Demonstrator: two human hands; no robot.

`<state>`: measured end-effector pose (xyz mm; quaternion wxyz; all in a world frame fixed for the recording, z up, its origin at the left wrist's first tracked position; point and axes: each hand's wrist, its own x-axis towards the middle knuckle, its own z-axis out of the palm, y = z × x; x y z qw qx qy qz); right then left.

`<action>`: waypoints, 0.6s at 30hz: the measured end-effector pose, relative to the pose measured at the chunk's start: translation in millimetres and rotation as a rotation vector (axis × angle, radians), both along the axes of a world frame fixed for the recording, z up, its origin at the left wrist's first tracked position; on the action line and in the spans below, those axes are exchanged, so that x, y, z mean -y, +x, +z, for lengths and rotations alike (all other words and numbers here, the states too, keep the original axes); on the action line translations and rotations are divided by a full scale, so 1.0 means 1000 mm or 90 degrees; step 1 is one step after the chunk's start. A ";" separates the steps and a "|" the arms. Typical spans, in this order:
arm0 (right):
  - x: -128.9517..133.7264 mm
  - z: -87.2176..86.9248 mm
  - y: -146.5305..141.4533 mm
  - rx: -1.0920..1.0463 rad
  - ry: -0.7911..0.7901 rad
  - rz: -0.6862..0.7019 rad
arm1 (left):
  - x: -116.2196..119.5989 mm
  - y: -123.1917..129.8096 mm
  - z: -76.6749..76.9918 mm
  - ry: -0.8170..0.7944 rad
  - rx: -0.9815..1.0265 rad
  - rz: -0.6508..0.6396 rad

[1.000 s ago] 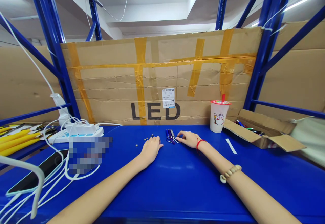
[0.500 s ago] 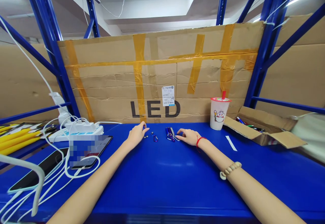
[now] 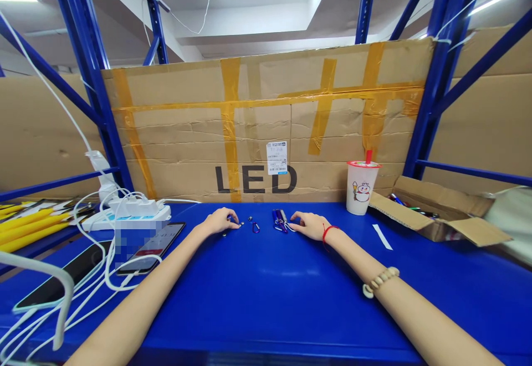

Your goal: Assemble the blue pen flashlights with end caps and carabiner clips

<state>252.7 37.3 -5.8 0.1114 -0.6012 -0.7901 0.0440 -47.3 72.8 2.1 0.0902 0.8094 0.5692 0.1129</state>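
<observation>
My left hand (image 3: 219, 222) is low over the blue tabletop, fingers curled down and fingertips together at a small round metal piece (image 3: 241, 223). A second small round piece (image 3: 225, 235) lies below that hand. To its right are a small dark piece (image 3: 250, 218) and a blue-purple carabiner (image 3: 256, 227). My right hand (image 3: 308, 226), with a red cord on its wrist, rests beside a cluster of slim blue and silver carabiner-like pieces (image 3: 280, 220). Its thumb and fingers are apart, with the tips at the cluster's right side.
A white cup (image 3: 361, 191) with a red straw stands back right, near an open cardboard box (image 3: 436, 225) holding pens. A paper strip (image 3: 382, 237) lies before it. On the left are a power strip (image 3: 137, 215), white cables and two phones (image 3: 153, 247). Taped cardboard (image 3: 187, 139) closes the back.
My left hand has shifted a little left and down, and one small round piece now lies below it, further left than before. My right hand stays at the cluster.
</observation>
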 end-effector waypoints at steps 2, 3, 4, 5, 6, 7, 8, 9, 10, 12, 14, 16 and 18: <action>-0.001 -0.001 0.000 0.007 0.003 0.003 | 0.000 0.001 0.000 0.016 0.003 -0.008; -0.002 -0.001 0.001 0.010 0.005 0.005 | 0.001 0.001 0.000 0.018 0.006 -0.016; -0.002 -0.001 0.001 0.013 0.007 0.007 | 0.001 0.001 0.000 0.016 0.008 -0.025; -0.003 -0.002 0.001 0.014 0.008 0.011 | 0.001 0.001 0.001 0.013 0.007 -0.029; -0.003 -0.002 0.001 0.014 0.009 0.013 | 0.001 0.001 0.001 0.010 0.002 -0.025; -0.004 -0.003 0.002 0.015 0.010 0.015 | 0.001 0.001 0.001 0.008 -0.006 -0.014; -0.004 -0.003 0.002 0.015 0.011 0.016 | 0.002 0.000 0.001 0.007 -0.014 0.001; -0.005 -0.003 0.002 0.016 0.011 0.015 | 0.002 0.000 0.002 0.007 -0.022 0.012; -0.005 -0.003 0.002 0.016 0.009 0.014 | 0.003 -0.001 0.002 0.009 -0.027 0.017; -0.005 -0.003 0.002 0.015 0.005 0.011 | 0.004 -0.001 0.004 0.022 -0.034 0.016; -0.004 -0.001 0.002 0.013 -0.001 0.009 | 0.007 0.000 0.006 0.038 -0.040 0.015; -0.002 0.000 0.002 0.011 -0.003 0.007 | 0.012 0.002 0.008 0.043 -0.049 0.022; 0.001 0.001 0.002 0.008 -0.005 0.006 | 0.018 0.006 0.010 0.040 -0.062 0.032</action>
